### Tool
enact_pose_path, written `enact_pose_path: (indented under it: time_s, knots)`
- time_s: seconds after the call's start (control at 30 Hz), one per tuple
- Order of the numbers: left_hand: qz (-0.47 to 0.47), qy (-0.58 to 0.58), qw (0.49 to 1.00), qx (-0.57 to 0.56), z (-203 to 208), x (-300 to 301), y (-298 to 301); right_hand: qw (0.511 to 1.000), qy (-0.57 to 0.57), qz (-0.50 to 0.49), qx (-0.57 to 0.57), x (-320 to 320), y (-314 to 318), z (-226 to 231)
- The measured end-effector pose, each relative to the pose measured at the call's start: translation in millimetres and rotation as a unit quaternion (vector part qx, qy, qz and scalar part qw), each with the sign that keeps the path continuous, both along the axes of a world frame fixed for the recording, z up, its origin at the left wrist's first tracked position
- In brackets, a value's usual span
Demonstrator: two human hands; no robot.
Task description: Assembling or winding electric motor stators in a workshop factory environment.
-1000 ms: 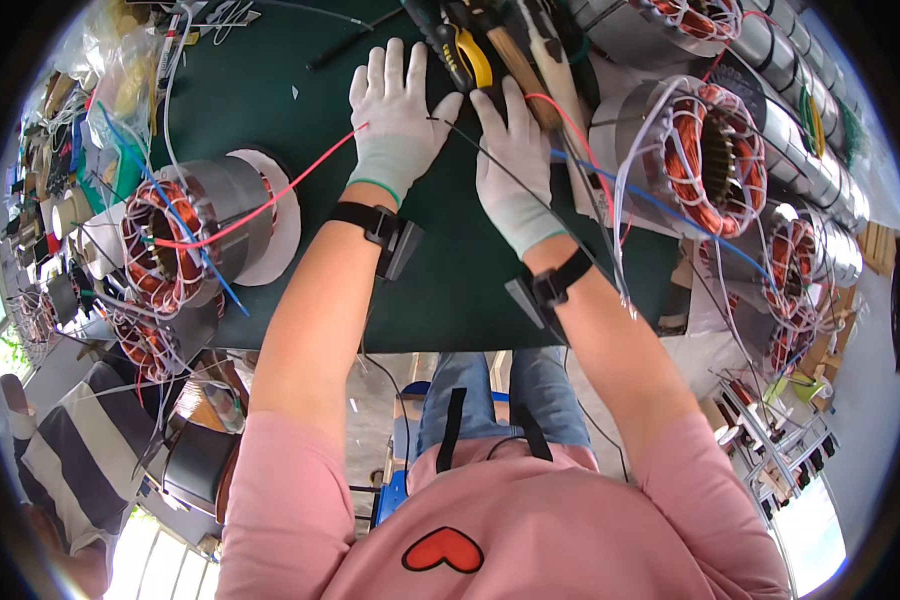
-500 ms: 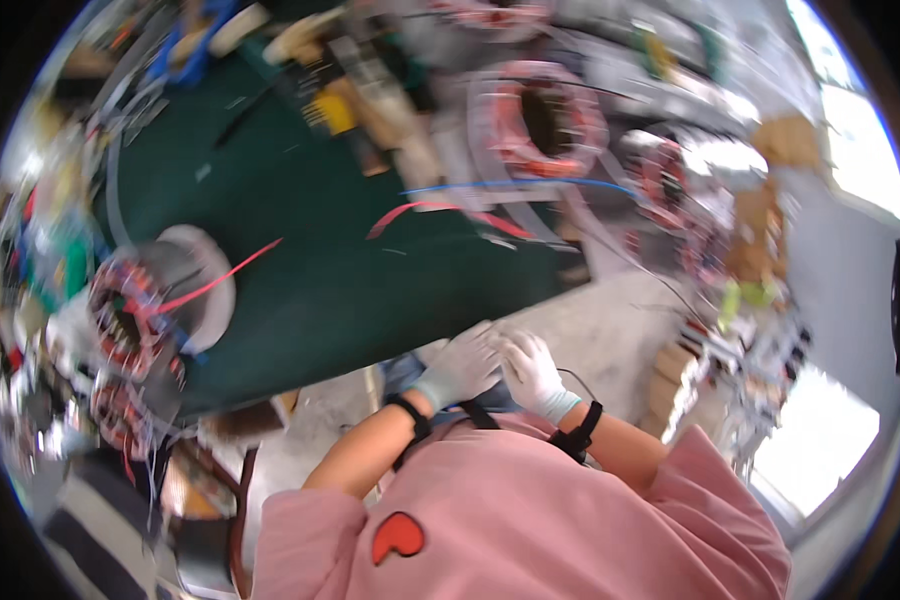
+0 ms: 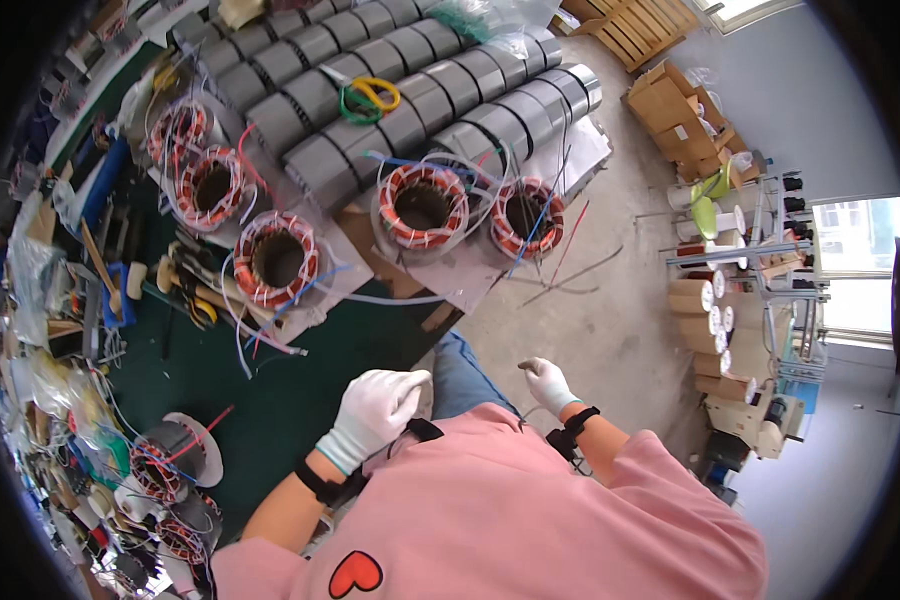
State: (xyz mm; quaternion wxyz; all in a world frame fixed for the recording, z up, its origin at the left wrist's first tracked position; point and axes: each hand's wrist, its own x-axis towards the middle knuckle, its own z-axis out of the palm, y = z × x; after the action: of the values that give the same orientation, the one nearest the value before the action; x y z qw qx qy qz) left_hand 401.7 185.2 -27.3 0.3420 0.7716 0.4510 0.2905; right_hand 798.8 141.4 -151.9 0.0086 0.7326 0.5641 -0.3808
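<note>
We drew hands back from green table (image 3: 280,410): left hand (image 3: 378,405) lower centre, right hand (image 3: 548,385) beside, fingers bent; couldn't tell grips. Wire coils (image 3: 266,294) sat untouched.

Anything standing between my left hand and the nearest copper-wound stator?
Only loose wiring: a white lead trails from the stator toward the left hand. Past it, the green tabletop edge lies nearer you, with nothing solid visible blocking the way.
</note>
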Motion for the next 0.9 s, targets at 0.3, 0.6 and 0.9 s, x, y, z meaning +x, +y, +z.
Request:
enact_pose_path:
  time_s: [0.3, 0.6, 0.9]
  knots:
    - [0.168, -0.141, 0.924, -0.312, 39.4, 149.5, 126.4, 0.983, 0.145, -0.112, 0.026, 233.4, 169.0, -109.2]
    - [0.35, 0.047, 0.881, -0.316, -1.4, 220.1, 174.2, 0.922, 0.353, -0.061, -0.15, 127.9, 314.3, -35.4]
    - [0.337, 0.104, 0.88, -0.318, 1.5, 230.0, 205.4, 0.75, 0.583, -0.225, -0.216, 61.1, 326.8, -40.9]
